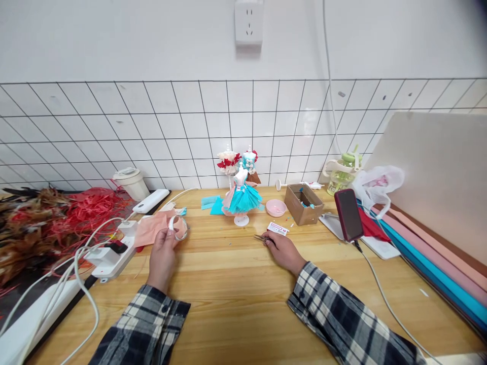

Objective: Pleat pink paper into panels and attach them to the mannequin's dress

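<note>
My left hand (163,255) grips a roll of clear tape (184,232) by its white core. Beneath and behind that hand lies peach-coloured paper (151,229). Small scissors (259,238) are in my right hand (284,250), their tips pointing left just above the table; my fingers cover the handles. A white card with red print (278,228) lies behind my right hand. Between and beyond both hands, a tiny dress form in a turquoise skirt (243,196) stands on a round white base. Two more dressed forms stand behind it, one of them with red trim (228,161).
Turquoise paper pieces (217,206), a pink bowl (276,208) and a cardboard box (304,204) surround the forms. A power strip with cables (114,263) and feathers (41,233) are left. A phone (349,215), bottle (340,175) and coloured sheets (437,263) are right.
</note>
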A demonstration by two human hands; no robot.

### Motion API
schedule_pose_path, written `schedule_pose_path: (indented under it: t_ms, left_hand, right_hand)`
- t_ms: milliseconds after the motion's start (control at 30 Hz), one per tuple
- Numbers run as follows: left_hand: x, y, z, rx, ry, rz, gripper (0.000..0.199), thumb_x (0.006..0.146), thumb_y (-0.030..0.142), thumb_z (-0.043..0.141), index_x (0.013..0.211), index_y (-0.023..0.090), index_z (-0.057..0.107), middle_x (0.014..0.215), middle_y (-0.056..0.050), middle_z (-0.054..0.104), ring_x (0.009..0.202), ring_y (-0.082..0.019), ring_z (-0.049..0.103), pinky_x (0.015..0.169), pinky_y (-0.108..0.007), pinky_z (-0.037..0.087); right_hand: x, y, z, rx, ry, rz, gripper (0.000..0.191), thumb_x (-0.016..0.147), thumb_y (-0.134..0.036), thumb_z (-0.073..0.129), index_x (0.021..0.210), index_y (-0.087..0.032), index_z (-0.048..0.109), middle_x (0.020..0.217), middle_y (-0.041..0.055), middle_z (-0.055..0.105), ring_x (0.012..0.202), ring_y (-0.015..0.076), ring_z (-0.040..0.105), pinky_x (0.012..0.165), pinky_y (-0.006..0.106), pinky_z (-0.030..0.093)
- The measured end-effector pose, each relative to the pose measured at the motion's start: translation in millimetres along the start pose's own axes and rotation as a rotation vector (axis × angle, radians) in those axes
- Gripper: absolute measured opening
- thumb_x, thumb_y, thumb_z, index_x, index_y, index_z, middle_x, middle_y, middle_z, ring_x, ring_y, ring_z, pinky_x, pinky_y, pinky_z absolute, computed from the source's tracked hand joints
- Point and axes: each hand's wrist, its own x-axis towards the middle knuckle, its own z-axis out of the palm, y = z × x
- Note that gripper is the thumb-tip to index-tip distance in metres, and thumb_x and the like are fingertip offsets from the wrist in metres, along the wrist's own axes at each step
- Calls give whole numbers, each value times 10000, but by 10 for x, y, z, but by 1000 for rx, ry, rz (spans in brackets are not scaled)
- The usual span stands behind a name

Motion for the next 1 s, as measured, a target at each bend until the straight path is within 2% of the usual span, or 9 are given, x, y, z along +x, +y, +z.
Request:
schedule_pose_path:
  t_ms: [67,167,300,400,533,633,733,867,1000]
  left_hand:
    - [-90,96,52,17,-37,75,270,883,467,467,917,217,565,989,-23,628,1031,-192,553,1004,-341,368]
    - [-223,192,158,-85,-222,126,232,881,434,504,865,211,566,810,-4,614,865,-171,558,931,-315,385]
    - [-366,194,262,-488,-501,-149,179,838,360,584,863,184,606,544,45,473,589,-124,461,782,-295,427]
    - [-429,180,315,-716,-599,-347,137,797,287,631,859,166,623,497,56,435,521,-98,408,777,-302,441]
    - [-451,241,557,-927,-619,-463,71,785,230,626,805,165,610,444,62,358,515,-109,419,712,-291,447]
    - [-448,328,874,-1060,-576,-497,110,832,228,562,756,155,591,444,68,297,476,-96,360,621,-262,426]
    - [-459,384,1112,-1154,-620,-567,172,880,231,501,743,152,570,461,74,262,467,-85,335,631,-261,435]
    - [-476,366,1146,-1217,-693,-641,183,910,230,465,785,154,575,480,70,278,488,-86,367,672,-271,454]
    - [-488,329,1035,-1157,-679,-628,310,920,374,467,747,144,584,486,61,312,493,-91,379,644,-273,461]
  right_hand:
    - [-10,-42,-14,-3,8,19,228,911,-207,411,1064,-198,580,1013,55,673,942,193,602,798,300,420]
    - [-32,-143,-15,-4,45,37,179,916,-270,422,957,-194,579,915,44,665,840,180,592,708,273,399]
    - [-64,-316,76,60,102,108,237,824,-406,581,726,-194,543,655,-10,582,601,137,505,562,242,333]
    - [-70,-445,206,252,115,120,336,888,-439,481,675,-188,548,633,1,573,594,133,508,568,244,359]
    - [-37,-586,360,592,100,75,357,952,-410,354,1033,-188,622,912,40,663,688,131,569,647,253,433]
    - [-4,-638,410,647,89,45,307,908,-404,463,975,-184,667,886,37,660,793,158,575,725,272,438]
    - [3,-649,409,703,139,129,306,849,-442,556,889,-167,684,760,22,627,679,145,533,643,263,425]
    - [-41,-635,356,692,205,124,271,800,-405,621,904,-164,689,720,-1,597,559,100,432,541,231,373]
    - [-93,-603,296,499,192,48,177,763,-309,660,873,-178,706,700,-12,593,576,100,435,569,230,379]
